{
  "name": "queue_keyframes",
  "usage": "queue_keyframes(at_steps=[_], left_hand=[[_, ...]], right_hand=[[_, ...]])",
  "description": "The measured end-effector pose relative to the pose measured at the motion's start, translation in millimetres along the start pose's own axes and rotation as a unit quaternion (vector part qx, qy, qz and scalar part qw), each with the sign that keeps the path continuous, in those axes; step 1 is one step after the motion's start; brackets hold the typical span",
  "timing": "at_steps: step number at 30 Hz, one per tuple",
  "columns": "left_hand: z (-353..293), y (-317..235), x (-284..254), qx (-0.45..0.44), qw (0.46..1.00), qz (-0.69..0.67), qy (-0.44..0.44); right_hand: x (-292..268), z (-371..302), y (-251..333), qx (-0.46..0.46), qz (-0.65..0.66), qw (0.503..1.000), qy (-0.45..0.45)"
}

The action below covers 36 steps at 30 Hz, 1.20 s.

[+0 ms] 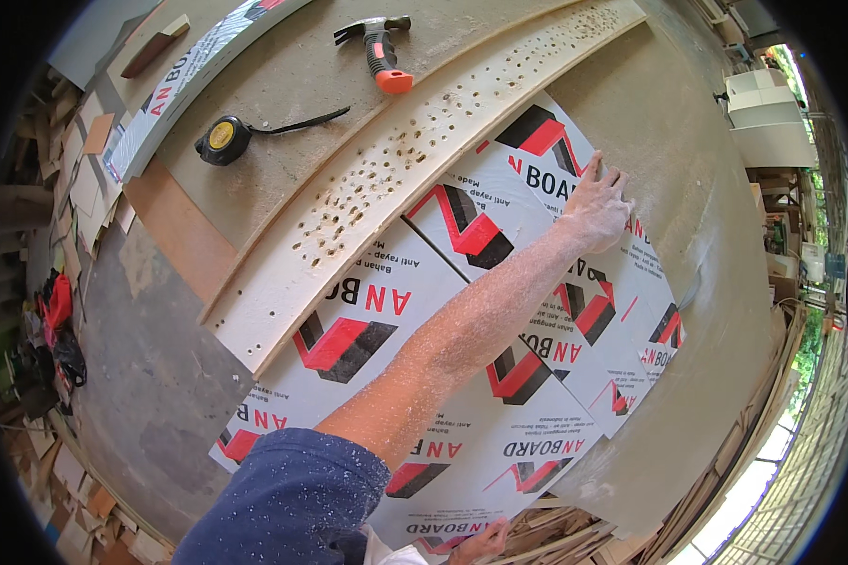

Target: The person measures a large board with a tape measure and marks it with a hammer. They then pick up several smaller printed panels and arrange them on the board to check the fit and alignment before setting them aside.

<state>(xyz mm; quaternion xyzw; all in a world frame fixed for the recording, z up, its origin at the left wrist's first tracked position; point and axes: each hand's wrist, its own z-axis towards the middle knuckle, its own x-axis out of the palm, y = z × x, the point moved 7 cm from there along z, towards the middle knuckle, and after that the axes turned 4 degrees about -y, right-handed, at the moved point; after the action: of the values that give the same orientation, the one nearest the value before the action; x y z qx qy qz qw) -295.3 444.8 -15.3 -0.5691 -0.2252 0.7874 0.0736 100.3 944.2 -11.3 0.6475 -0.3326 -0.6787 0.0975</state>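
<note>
My left arm reaches up across white boards (481, 330) printed in red and black. Dusted with pale powder, my left hand (598, 202) bends its fingers over the far right edge of the upper board. At the bottom of the view, my right hand (481, 541) is partly cut off, its fingers closed on the near edge of the lower board. A dark seam parts the boards. Along their upper left side lies a long pale wooden strip (273, 311) with many drilled holes.
A claw hammer (386, 61) with a black and orange grip and a black tape measure (224, 139) lie on the dusty worktop (707, 405). Another printed board (174, 99) stands at upper left. Wood offcuts (94, 508) pile up around the worktop.
</note>
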Motion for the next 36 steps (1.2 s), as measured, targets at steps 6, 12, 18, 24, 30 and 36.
queue_keyframes(at_steps=[6, 12, 18, 24, 30, 36], left_hand=[[-0.9, 2.8, 0.3, -0.003, 1.0, 0.001, -0.03], [-0.2, 3.2, -0.5, 0.005, 0.999, -0.019, -0.044], [-0.2, 4.2, 0.9, 0.014, 0.996, 0.012, -0.085], [1.0, -4.6, 0.9, 0.036, 0.997, 0.031, -0.063], [-0.2, -8.5, -5.8, 0.051, 0.995, 0.049, -0.068], [2.3, -8.7, -2.5, 0.062, 0.995, 0.039, -0.07]], right_hand=[[1.4, 1.8, 1.2, 0.003, -0.008, 1.0, 0.004], [5.6, 4.2, 20.2, 0.015, -0.001, 0.999, 0.031], [3.6, 8.8, 21.6, 0.051, 0.05, 0.997, 0.006], [-0.4, 10.5, -11.2, 0.136, 0.122, 0.979, 0.093], [-9.2, -46.4, -62.3, 0.319, 0.421, 0.848, 0.042], [-16.7, -69.2, -64.6, 0.259, 0.212, 0.933, 0.132]])
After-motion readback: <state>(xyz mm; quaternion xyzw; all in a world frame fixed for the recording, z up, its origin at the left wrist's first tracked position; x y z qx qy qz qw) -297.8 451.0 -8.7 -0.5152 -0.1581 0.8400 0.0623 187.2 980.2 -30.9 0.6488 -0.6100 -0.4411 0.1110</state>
